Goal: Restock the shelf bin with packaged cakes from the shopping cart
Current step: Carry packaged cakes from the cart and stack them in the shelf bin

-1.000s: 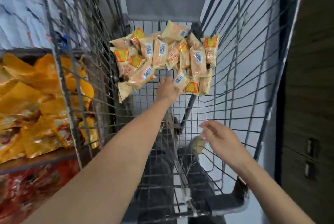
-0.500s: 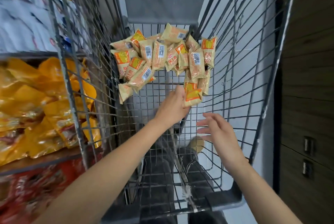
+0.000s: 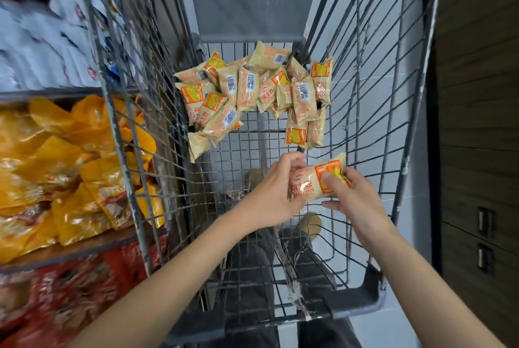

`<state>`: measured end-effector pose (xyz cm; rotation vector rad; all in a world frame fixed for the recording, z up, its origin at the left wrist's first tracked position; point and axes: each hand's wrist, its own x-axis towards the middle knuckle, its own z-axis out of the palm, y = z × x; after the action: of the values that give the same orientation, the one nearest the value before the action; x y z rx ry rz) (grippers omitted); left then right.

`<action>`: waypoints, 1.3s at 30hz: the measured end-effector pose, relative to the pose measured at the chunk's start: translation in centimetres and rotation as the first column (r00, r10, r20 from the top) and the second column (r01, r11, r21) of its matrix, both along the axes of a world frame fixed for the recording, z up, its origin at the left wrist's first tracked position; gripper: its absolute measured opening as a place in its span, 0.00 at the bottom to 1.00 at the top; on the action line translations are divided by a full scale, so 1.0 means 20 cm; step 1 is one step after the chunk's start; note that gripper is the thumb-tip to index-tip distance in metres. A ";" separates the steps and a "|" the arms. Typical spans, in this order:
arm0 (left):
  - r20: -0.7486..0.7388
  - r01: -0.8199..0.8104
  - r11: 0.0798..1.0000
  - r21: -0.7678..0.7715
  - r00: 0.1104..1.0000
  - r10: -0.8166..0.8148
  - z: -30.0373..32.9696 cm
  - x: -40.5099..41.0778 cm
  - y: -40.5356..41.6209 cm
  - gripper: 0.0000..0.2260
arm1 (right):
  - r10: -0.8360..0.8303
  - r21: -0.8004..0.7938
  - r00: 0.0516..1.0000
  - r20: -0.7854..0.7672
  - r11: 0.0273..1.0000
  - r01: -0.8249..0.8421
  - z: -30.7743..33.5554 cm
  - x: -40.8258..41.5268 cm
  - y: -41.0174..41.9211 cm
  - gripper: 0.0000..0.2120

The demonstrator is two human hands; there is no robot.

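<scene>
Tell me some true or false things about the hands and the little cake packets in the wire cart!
1. Both hands hold one beige and orange cake packet. True: the left hand grips its left end and the right hand pinches its right end.
2. The grey wire shopping cart has no packets left inside. False: a pile of beige and orange packets lies at its far end.
3. The held packet touches the pile. False: it is apart from the pile, nearer the person.
4. Shiny yellow bags sit on a shelf to the left of the cart. True.
5. The right hand rests on the cart's handle. False: it holds the packet.
</scene>
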<state>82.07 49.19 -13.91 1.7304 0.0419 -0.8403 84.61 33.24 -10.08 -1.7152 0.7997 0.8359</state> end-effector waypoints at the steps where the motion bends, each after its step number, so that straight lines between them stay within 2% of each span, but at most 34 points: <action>1: -0.028 -0.008 1.000 -0.017 1.000 0.008 0.00 0.01 0.02 0.30 | -0.007 0.007 1.000 0.003 1.000 0.007 0.00 0.00 -0.01 0.12; 4: -0.066 -0.032 0.999 0.040 0.997 0.034 -0.01 0.00 0.04 0.22 | -0.082 0.048 0.997 0.009 0.995 0.082 0.00 -0.01 -0.01 0.14; 7: -0.058 -0.119 0.993 0.028 0.991 0.120 0.00 -0.04 0.02 0.15 | -0.129 0.117 0.991 -0.022 0.985 0.130 0.01 -0.02 -0.01 0.11; 11: -0.012 -0.017 0.999 0.043 1.000 0.017 0.00 -0.05 0.03 0.16 | 0.016 0.129 0.995 -0.097 0.992 -0.003 0.03 -0.02 -0.03 0.12; 13: -0.011 -0.005 1.000 -0.001 1.000 0.005 0.00 -0.03 0.04 0.17 | 0.069 0.086 0.993 -0.093 0.994 -0.061 0.02 -0.03 -0.03 0.07; 14: -0.024 -0.056 0.998 -0.002 0.998 0.056 -0.01 -0.02 0.02 0.16 | 0.069 0.056 0.994 -0.087 0.996 -0.064 0.02 -0.03 -0.04 0.04; 16: -0.068 -0.299 0.953 0.035 0.951 0.301 -0.06 0.04 -0.01 0.13 | 0.055 -0.002 0.996 -0.064 0.998 -0.055 0.01 -0.03 -0.03 0.01; 18: -0.155 -0.510 0.850 0.133 0.836 0.526 -0.18 0.14 -0.08 0.09 | 0.030 -0.050 0.998 -0.056 0.998 -0.033 0.00 -0.03 -0.04 0.01; 19: -0.224 -0.537 0.821 0.195 0.791 0.570 -0.25 0.19 -0.10 0.07 | 0.022 -0.068 0.998 -0.054 0.997 -0.026 0.00 -0.03 -0.03 0.01; 21: -0.379 -0.491 0.830 0.265 0.738 0.558 -0.40 0.28 -0.16 0.03 | 0.038 -0.100 0.998 -0.055 0.994 -0.044 -0.01 -0.04 -0.04 0.01; 23: -0.434 -0.426 0.863 0.273 0.746 0.505 -0.51 0.34 -0.20 0.02 | 0.063 -0.117 0.997 -0.052 0.991 -0.069 -0.02 -0.06 -0.04 0.02; 27: -0.347 -0.404 0.866 0.295 0.799 0.491 -0.63 0.44 -0.26 0.09 | 0.096 -0.115 0.995 -0.042 0.988 -0.100 -0.01 -0.09 -0.06 0.03; 33: -0.429 -0.391 0.821 0.416 0.712 0.557 -0.71 0.51 -0.28 0.19 | 0.098 -0.101 0.994 -0.051 0.990 -0.102 -0.02 -0.11 -0.06 0.02; 35: -0.439 -0.388 0.831 0.399 0.715 0.544 -0.70 0.51 -0.26 0.17 | 0.099 -0.094 0.994 -0.048 0.990 -0.103 -0.02 -0.11 -0.06 0.01; 38: -0.452 -0.440 0.843 0.311 0.711 0.538 -0.65 0.47 -0.23 0.08 | 0.076 -0.091 0.996 -0.049 0.993 -0.081 -0.02 -0.11 -0.06 0.01; 39: -0.454 -0.467 0.838 0.284 0.704 0.546 -0.62 0.44 -0.22 0.09 | 0.068 -0.090 0.996 -0.049 0.993 -0.072 -0.02 -0.10 -0.06 0.01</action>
<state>90.90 44.81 -26.27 1.4575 0.9406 -0.8689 82.54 32.00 -10.40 -1.8196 0.8242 0.9014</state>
